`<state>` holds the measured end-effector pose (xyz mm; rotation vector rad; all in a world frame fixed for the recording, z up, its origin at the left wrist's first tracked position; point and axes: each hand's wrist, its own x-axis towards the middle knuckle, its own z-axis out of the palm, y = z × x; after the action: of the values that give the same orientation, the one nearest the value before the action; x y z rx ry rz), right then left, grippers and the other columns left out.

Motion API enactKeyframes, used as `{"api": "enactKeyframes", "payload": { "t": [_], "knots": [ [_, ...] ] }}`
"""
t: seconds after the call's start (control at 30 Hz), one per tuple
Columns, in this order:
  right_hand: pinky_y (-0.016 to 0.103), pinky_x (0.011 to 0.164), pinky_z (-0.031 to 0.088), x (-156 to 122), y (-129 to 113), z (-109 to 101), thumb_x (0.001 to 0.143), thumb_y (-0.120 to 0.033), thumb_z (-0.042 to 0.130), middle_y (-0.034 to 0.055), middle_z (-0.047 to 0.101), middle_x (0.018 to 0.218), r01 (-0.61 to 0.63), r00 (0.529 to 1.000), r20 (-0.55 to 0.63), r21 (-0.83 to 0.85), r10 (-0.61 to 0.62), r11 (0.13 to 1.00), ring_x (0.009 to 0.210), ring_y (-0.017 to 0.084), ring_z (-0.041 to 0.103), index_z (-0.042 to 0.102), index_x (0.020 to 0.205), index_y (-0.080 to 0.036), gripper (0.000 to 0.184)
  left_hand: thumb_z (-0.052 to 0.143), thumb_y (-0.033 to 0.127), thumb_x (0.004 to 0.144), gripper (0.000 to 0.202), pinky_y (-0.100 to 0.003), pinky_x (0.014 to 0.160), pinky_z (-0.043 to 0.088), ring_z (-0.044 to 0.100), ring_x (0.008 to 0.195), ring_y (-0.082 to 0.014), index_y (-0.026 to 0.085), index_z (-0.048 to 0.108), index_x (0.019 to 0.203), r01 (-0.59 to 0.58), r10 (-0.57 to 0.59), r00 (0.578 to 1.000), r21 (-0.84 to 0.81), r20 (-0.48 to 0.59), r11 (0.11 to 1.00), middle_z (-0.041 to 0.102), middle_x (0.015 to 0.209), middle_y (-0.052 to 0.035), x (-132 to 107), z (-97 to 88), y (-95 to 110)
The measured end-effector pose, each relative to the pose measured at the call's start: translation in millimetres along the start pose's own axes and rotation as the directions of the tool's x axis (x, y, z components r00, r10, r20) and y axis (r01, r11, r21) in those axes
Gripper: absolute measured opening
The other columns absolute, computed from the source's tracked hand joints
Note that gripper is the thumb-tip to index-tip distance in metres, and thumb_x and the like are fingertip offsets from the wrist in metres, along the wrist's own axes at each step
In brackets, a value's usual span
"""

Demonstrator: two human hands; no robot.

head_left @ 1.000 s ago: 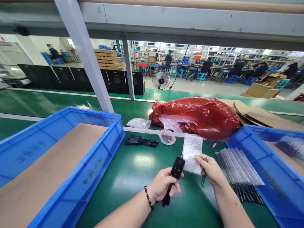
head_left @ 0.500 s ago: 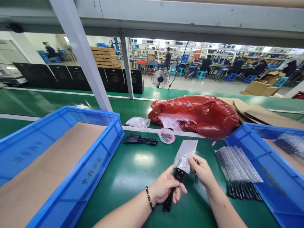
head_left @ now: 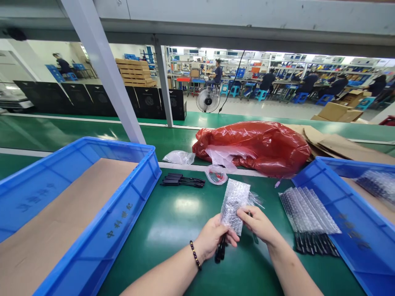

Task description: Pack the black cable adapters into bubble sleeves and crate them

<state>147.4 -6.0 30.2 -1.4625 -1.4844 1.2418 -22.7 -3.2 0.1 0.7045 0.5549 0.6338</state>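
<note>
A bubble-wrap bag (head_left: pixel 237 199) is held upright over the green surface, covering the black device that was visible before. Black cable ends (head_left: pixel 220 254) hang out of its lower end. My left hand (head_left: pixel 216 236) is closed around the bag's bottom, where the cables come out. On the bag's right edge, my right hand (head_left: pixel 257 225) pinches with thumb and fingers. A crinkled clear plastic piece (head_left: pixel 255 200) sticks out behind that hand. Below its fingers shows a thin dark-green item (head_left: pixel 255 238), too small to name.
Blue bins (head_left: pixel 145 172) (head_left: pixel 321 172) stand left and right. Several bubble-wrapped cabled devices (head_left: pixel 308 211) lie by the right bin. Several bare black ones (head_left: pixel 182 181) lie left of centre, near a small clear bag (head_left: pixel 216 175). A red plastic bag (head_left: pixel 262 144) lies behind.
The bubble-wrap bag has slid down over the black device, hiding it. My left hand has shifted slightly to the left, and my right hand's grip has moved left across the bag.
</note>
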Motion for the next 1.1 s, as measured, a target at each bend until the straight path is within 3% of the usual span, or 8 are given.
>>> {"api": "enactKeyframes", "payload": {
  "t": [0.17,0.33,0.57,0.73,0.83,0.93,1.03,1.1],
  "knots": [
    [0.019,0.034,0.014,-4,2,-13,0.068,-0.062,0.054,-0.0099,0.024,0.038,-0.011,0.983,-0.177,0.162,0.04,0.987,0.035,0.004,0.021,0.037,0.053,-0.02,0.048,0.069,0.03,0.067,0.047,-0.025,0.057,0.044,0.065,0.062,-0.0174,0.015,0.043,0.102,0.072,-0.071,0.995,-0.012,0.075,0.997,0.068,0.076,-0.0089,-1,1.0,-1],
    [0.02,0.034,0.013,-8,-4,-10,0.07,-0.06,0.053,-0.0081,0.029,0.039,-0.048,0.995,0.095,0.071,0.042,0.996,0.035,0.003,0.021,0.043,0.052,-0.017,0.048,0.067,0.031,0.068,0.052,-0.027,0.056,0.046,0.065,0.06,-0.0175,0.018,0.04,0.111,0.091,-0.087,0.994,-0.062,0.065,0.994,0.066,0.077,-0.0066,-1,0.0,-1],
    [0.02,0.04,0.022,-9,-11,1,0.074,-0.054,0.05,-0.0064,0.03,0.041,0.058,0.992,0.114,0.027,-0.061,0.998,0.04,0.005,0.026,0.039,0.049,-0.018,0.046,0.072,0.016,0.056,0.049,-0.032,0.069,0.046,0.062,0.077,-0.0185,0.017,0.054,0.102,0.086,-0.048,0.979,-0.187,0.199,0.978,0.063,0.092,-0.0071,-3,-4.6,5],
    [0.021,0.053,0.033,-7,-13,13,0.076,-0.041,0.05,-0.0028,0.044,0.054,0.162,0.969,0.203,-0.097,-0.14,0.982,0.054,0.009,0.038,0.048,0.054,-0.015,0.034,0.075,0.021,0.054,0.037,-0.026,0.063,0.042,0.058,0.062,-0.0138,0.011,0.063,0.087,0.03,-0.024,0.999,-0.177,0.039,0.984,0.065,0.073,-0.0061,-1,-1.1,3],
    [0.022,0.056,0.035,-5,-11,22,0.077,-0.04,0.049,-0.0016,0.051,0.062,0.168,0.98,0.133,-0.17,-0.147,0.971,0.059,0.011,0.042,0.053,0.065,-0.015,0.028,0.076,0.018,0.052,0.033,-0.026,0.065,0.042,0.058,0.063,-0.0141,0.009,0.065,0.082,-0.002,-0.007,0.997,-0.13,-0.072,0.991,0.066,0.071,-0.0067,0,2.3,2],
    [0.022,0.056,0.034,-7,-9,31,0.082,-0.04,0.042,-0.001,0.052,0.063,0.161,0.986,0.012,-0.301,-0.165,0.94,0.059,0.011,0.044,0.052,0.066,-0.016,0.031,0.076,0.023,0.053,0.034,-0.028,0.069,0.042,0.059,0.068,-0.0163,0.009,0.066,0.083,-0.036,0.026,0.995,-0.108,-0.092,0.993,0.067,0.074,-0.0079,0,4.3,2],
    [0.022,0.055,0.032,-14,-14,29,0.085,-0.038,0.036,-0.0011,0.05,0.058,0.132,0.982,-0.05,-0.508,-0.182,0.851,0.056,0.011,0.044,0.047,0.058,-0.017,0.036,0.076,0.024,0.054,0.037,-0.028,0.07,0.043,0.06,0.07,-0.0164,0.011,0.063,0.087,-0.011,0.006,0.998,-0.073,-0.061,0.997,0.067,0.077,-0.0073,0,3.9,2],
    [0.023,0.054,0.03,-20,-23,15,0.085,-0.035,0.035,-0.0002,0.052,0.057,0.068,0.98,-0.096,-0.654,-0.172,0.753,0.055,0.012,0.045,0.046,0.056,-0.018,0.036,0.075,0.023,0.056,0.035,-0.028,0.068,0.044,0.061,0.069,-0.0151,0.013,0.06,0.086,0.047,-0.049,0.998,-0.052,-0.047,0.998,0.066,0.078,-0.0058,0,2.7,2]
  ]
}}
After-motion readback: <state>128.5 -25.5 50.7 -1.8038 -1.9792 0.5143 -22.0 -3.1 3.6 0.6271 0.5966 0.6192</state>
